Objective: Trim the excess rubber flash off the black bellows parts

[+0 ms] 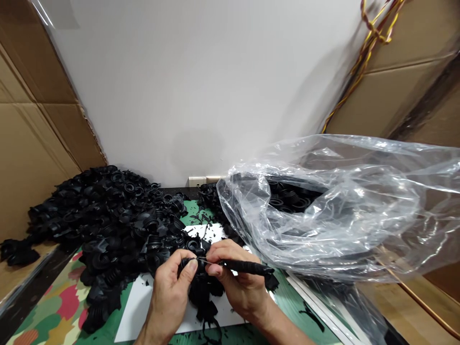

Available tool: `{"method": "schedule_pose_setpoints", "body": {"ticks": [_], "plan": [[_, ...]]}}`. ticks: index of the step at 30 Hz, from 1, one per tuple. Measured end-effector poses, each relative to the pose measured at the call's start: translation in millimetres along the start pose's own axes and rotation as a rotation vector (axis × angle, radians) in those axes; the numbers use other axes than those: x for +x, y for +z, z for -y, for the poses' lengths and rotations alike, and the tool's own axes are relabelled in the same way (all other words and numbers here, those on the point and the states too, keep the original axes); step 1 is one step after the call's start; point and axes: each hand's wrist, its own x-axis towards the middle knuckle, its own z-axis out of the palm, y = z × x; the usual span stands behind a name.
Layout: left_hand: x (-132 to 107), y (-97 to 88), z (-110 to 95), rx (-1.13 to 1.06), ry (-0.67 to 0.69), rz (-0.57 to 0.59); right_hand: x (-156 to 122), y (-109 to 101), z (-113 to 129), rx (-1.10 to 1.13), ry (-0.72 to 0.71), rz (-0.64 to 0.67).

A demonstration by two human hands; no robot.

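My left hand (168, 292) pinches a small black rubber bellows part (196, 273) between thumb and fingers, just above a white board (138, 306). My right hand (233, 278) grips a slim black-handled tool (247, 267), and its thin metal tip touches the part held by the left hand. Black trimmings (206, 314) lie under the hands on the board. A large heap of the same black rubber parts (108, 220) lies to the left of the hands.
A big clear plastic bag (334, 211) holding more black parts lies on the right. Cardboard boxes (32, 134) flank both sides, with a white wall behind. Twisted yellow-red wires (362, 52) hang at the upper right. The colourful mat (53, 306) covers the table.
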Motion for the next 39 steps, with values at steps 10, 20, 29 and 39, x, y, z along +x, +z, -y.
{"method": "schedule_pose_setpoints", "body": {"ticks": [10,20,29,39], "plan": [[-1,0.8,1,-0.04,-0.058,0.013,2,0,2,-0.025,-0.014,0.012],[1,3.8,7,-0.011,-0.076,0.02,0,-6,-5,-0.055,0.02,-0.147],[0,3.8,7,0.063,0.026,-0.032,-1,-4,-8,0.146,0.113,-0.037],[-2,3.5,6,0.14,0.115,-0.052,-1,-2,-8,0.139,0.134,-0.051]]}}
